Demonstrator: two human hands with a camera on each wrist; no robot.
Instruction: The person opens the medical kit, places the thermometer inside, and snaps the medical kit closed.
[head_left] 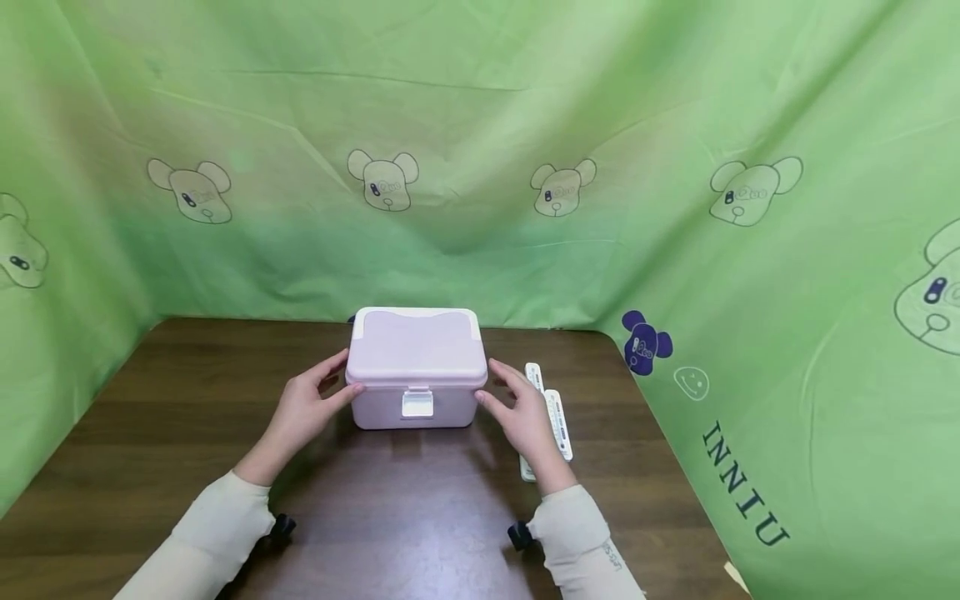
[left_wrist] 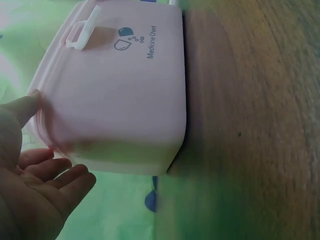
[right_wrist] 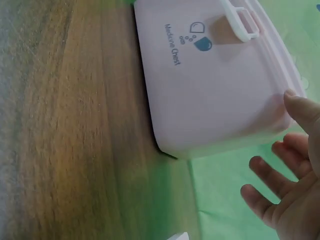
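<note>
A pale pink medicine chest (head_left: 415, 350) stands on the table, its lid down and its front latch (head_left: 417, 403) tilted outward. "Medicine Chest" and a capsule drawing are printed on its front in both wrist views. My left hand (head_left: 309, 408) is at the lid's left front corner. Its thumb (left_wrist: 31, 107) touches the lid's rim, and the other fingers lie loosely bent by the side. Opposite it, my right hand (head_left: 525, 417) has its thumb (right_wrist: 300, 107) at the rim of the right corner, the remaining fingers spread beside the box.
Flat white packs with small print (head_left: 557, 423) lie on the table right of the chest, partly behind my right hand and wrist. The brown wooden table (head_left: 420, 517) meets a green printed cloth (head_left: 480, 250) at the back and sides.
</note>
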